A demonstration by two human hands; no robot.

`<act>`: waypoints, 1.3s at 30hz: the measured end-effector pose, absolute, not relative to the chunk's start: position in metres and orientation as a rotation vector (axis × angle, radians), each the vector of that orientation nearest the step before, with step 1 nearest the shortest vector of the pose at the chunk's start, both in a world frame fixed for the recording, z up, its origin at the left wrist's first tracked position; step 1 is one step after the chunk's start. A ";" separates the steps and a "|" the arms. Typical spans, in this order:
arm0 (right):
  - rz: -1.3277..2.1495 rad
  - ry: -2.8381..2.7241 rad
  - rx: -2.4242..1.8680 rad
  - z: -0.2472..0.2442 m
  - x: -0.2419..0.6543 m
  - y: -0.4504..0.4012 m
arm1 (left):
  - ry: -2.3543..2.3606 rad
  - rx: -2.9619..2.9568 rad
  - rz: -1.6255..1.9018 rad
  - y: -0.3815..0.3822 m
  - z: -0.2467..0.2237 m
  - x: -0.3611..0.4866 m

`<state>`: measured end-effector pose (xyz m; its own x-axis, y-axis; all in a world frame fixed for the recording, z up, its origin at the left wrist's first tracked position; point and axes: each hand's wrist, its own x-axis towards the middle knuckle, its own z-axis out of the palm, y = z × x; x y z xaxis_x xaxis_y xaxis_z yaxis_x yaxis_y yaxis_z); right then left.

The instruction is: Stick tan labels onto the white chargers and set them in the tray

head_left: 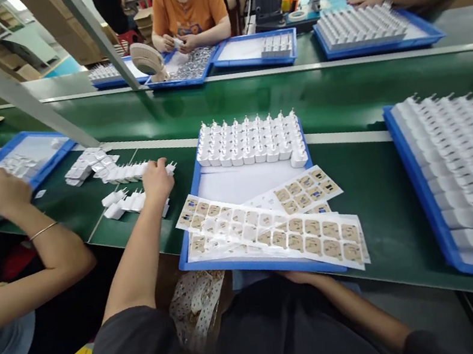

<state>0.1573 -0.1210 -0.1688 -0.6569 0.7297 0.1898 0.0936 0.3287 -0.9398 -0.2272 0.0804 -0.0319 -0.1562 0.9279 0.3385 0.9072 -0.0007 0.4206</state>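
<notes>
In the head view, left of centre, the left hand (158, 180) rests at loose white plugs (126, 173), grip unclear; the right hand (298, 276), lower centre, is too hidden to tell. Sticker sheets (279, 236) overlap the blue tray (243, 265), presumably for easy reach.

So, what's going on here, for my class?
One person's left hand is at a row of white plugs on the green table; their right hand is partly hidden below a blue tray's near edge. More plugs stand prongs-up at the tray's far end; sticker sheets cross its near part. Opposite, someone in orange holds a small white piece.
</notes>
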 end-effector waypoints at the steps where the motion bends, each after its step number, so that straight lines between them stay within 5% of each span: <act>1: 1.330 -2.003 -0.775 -0.160 0.174 -0.125 | 2.187 2.040 0.895 0.079 -0.028 -0.221; 5: 1.277 -2.096 -1.004 -0.107 0.247 -0.153 | 2.056 2.178 0.855 0.062 -0.007 -0.174; 10: 1.504 -2.493 -1.142 -0.015 0.296 -0.166 | 1.601 2.321 0.320 0.030 0.010 -0.075; 14: 1.158 -2.537 -1.130 0.029 0.284 -0.118 | 1.435 2.352 0.047 0.022 0.000 -0.018; 24: 0.763 -2.362 -1.037 -0.001 0.209 0.007 | 1.423 2.219 0.120 0.034 -0.026 -0.006; 39: 0.624 -2.262 -0.988 -0.027 0.209 0.005 | 1.036 1.630 0.382 0.023 -0.014 -0.015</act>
<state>0.2094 0.0055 -0.0271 -0.5524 0.7678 0.3245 0.4928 0.6148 -0.6157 -0.0151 0.0233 -0.0136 0.5637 0.7833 -0.2620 0.4253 -0.0034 0.9050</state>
